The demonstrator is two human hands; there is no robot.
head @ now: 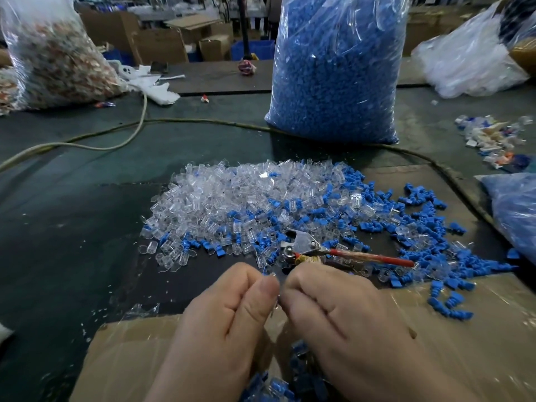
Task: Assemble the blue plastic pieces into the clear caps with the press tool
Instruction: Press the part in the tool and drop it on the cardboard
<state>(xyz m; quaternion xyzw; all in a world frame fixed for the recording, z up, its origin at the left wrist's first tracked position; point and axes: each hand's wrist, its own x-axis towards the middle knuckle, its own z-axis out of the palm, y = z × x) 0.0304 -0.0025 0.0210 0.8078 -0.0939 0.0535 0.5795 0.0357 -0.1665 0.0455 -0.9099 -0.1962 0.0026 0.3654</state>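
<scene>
while the fingertips of both hands meet low in the middle of the view, the left hand (229,320) and the right hand (336,317) are curled, pinching a small piece (278,299) between them. only a blue sliver of it shows; the fingers hide the rest. just beyond the right hand lies the press tool (304,245), its metal head toward the heap and its red handle (377,258) pointing right. a tape-wrapped part of it reaches the right fingertips, and whether that hand also holds it cannot be told. the tool rests at the near edge of a heap of clear caps (240,198), with loose blue pieces (426,245) mixed in and spread to the right. all of this sits on a dark green surface (72,227). under the wrists is a cardboard box (139,358) with blue and clear parts (278,385) inside. behind the heap a tall bag (336,71) full of blue bits stands upright. a cable (185,121) runs across the surface in front of it. a bag of mixed scraps (49,56) is far left, and a crumpled clear bag (470,65) far right.
</scene>
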